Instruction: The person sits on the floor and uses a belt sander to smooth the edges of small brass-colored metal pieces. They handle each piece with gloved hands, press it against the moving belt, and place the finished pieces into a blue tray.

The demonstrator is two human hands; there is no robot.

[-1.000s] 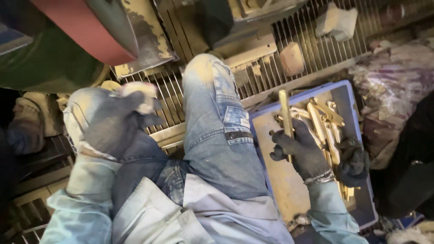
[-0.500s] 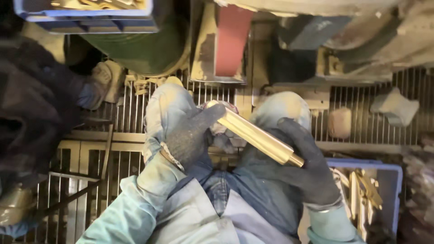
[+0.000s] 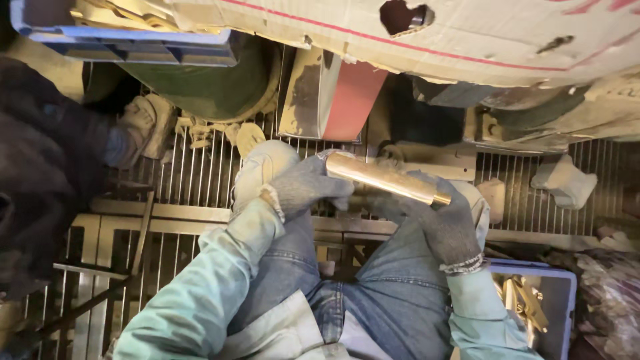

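Observation:
Both of my hands wear grey work gloves and hold one long brass-coloured bar [image 3: 387, 179] across my knees. My left hand [image 3: 308, 187] grips its left end. My right hand [image 3: 445, 219] closes around its right end, which sticks out a little past the fingers. The bar lies slightly tilted, left end higher, just below the red sanding belt [image 3: 352, 101] of a machine in front of me. I sit with my jeans-clad legs [image 3: 393, 293] on a metal floor grating.
A blue crate [image 3: 557, 300] with several brass parts stands at my lower right. Another blue crate [image 3: 127, 33] of brass pieces sits at the top left. Cardboard [image 3: 480, 37] covers the machine top. A person's shoe [image 3: 137, 127] rests on the grating at left.
I took the brass bar from the right-hand crate and brought it up in front of me. My left hand has joined on its left end, and my view has turned toward the sanding belt.

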